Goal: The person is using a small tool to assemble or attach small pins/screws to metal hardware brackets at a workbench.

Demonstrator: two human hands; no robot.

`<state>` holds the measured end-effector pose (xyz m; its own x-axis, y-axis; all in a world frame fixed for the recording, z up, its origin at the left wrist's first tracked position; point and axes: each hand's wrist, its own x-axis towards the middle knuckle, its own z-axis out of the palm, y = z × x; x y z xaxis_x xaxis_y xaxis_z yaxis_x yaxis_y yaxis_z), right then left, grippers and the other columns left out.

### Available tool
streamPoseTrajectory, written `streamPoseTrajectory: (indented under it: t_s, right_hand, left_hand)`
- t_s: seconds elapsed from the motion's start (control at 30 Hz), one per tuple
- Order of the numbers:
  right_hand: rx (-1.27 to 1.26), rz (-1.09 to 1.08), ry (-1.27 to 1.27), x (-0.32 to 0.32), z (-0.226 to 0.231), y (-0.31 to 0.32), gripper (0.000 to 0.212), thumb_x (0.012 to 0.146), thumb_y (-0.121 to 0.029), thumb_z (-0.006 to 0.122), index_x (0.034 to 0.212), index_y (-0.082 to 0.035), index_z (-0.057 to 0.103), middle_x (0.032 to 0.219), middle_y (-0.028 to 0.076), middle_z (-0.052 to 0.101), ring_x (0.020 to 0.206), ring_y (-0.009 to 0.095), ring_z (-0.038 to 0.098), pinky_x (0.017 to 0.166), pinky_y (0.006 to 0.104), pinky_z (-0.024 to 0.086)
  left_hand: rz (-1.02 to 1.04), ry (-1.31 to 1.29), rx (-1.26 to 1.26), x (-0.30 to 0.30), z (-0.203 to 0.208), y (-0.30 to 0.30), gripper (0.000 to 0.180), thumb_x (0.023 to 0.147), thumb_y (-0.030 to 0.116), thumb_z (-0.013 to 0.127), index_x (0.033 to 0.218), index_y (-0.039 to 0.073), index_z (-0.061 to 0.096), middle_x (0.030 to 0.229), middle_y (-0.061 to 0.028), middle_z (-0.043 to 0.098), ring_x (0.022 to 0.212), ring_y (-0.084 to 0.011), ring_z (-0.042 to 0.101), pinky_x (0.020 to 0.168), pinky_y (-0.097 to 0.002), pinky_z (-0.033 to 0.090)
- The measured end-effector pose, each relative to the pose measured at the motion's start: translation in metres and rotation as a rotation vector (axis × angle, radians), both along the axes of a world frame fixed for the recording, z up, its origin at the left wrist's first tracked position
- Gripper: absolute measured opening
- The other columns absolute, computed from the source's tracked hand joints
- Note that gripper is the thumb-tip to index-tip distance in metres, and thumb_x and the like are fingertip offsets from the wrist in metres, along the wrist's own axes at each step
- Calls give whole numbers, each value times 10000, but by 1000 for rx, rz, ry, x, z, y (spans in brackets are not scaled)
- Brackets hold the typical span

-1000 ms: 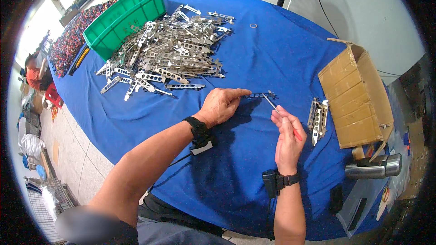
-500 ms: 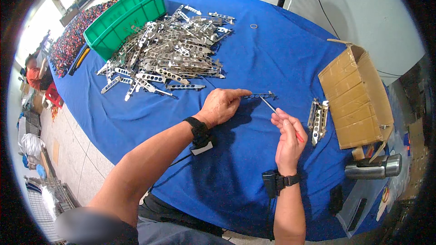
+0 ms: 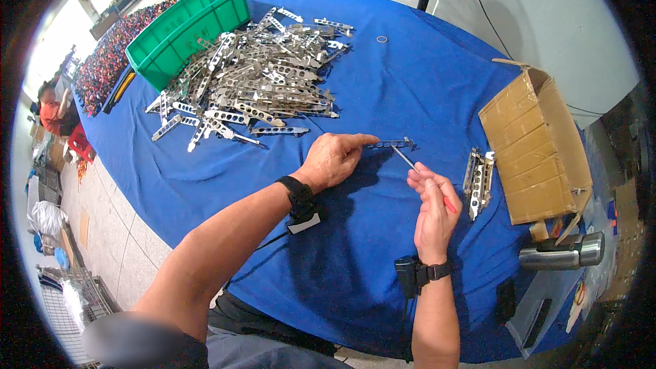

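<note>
My left hand [image 3: 333,159] is closed, with its index finger stretched along one end of a perforated metal strip [image 3: 396,143]. The strip has a row of round holes and a small upright piece at its far right end. My right hand [image 3: 435,213] grips a thin screwdriver [image 3: 404,157] with a metal shaft and a red handle mostly hidden in the palm. Its tip meets the strip near the middle. Right of my right hand, a few similar strips [image 3: 480,184] lie side by side on the blue cloth [image 3: 362,246].
A large heap of metal strips [image 3: 266,72] spreads before a green crate [image 3: 188,34] at the back left. On the right stand an open cardboard box [image 3: 533,150] and a steel flask [image 3: 562,251]. A small ring [image 3: 382,39] lies toward the back. Another person sits far left.
</note>
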<state>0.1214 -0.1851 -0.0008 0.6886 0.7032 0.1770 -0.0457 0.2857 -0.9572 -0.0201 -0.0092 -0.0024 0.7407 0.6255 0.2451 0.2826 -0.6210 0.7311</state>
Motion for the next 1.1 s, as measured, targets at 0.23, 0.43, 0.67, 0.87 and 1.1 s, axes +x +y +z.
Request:
streamPoseTrajectory:
  t_s: [0.23, 0.43, 0.67, 0.87, 1.1]
  right_hand:
    - [32, -17, 22, -2, 1, 2, 229, 1010, -87, 467, 1077, 55, 635, 1143, 183, 666, 995, 240, 671, 897, 376, 544]
    - [41, 9, 51, 0, 0, 0, 238, 1014, -103, 474, 1083, 56, 637, 1143, 172, 669, 1003, 234, 668, 899, 373, 543]
    - [40, 12, 49, -3, 5, 1, 251, 1015, -136, 495, 1074, 57, 644, 1137, 163, 672, 979, 217, 670, 887, 362, 543]
    - [7, -69, 58, -1, 4, 1, 199, 989, -76, 514, 1063, 44, 655, 1081, 139, 687, 958, 200, 670, 864, 342, 543]
    - [2, -44, -6, 2, 0, -1, 203, 951, -17, 521, 1106, 36, 641, 1076, 132, 684, 970, 197, 669, 877, 337, 543]
  left_hand:
    - [-1, -30, 8, 0, -1, 0, 314, 868, 106, 538, 1125, 154, 713, 715, -182, 644, 676, -364, 642, 637, -449, 513]
    - [1, 31, -3, -1, 3, -1, 313, 866, 109, 539, 1123, 155, 712, 712, -181, 643, 675, -363, 642, 637, -451, 513]
    - [1, -10, 9, -1, 1, -1, 314, 864, 105, 539, 1121, 155, 713, 717, -175, 648, 683, -362, 642, 644, -447, 513]
    - [-1, 4, 5, 0, 0, -1, 312, 868, 104, 541, 1124, 153, 712, 761, -181, 665, 716, -362, 656, 664, -445, 523]
    - [-5, -23, 11, 0, -1, 0, 310, 872, 102, 538, 1122, 153, 714, 769, -186, 667, 713, -363, 658, 657, -443, 524]
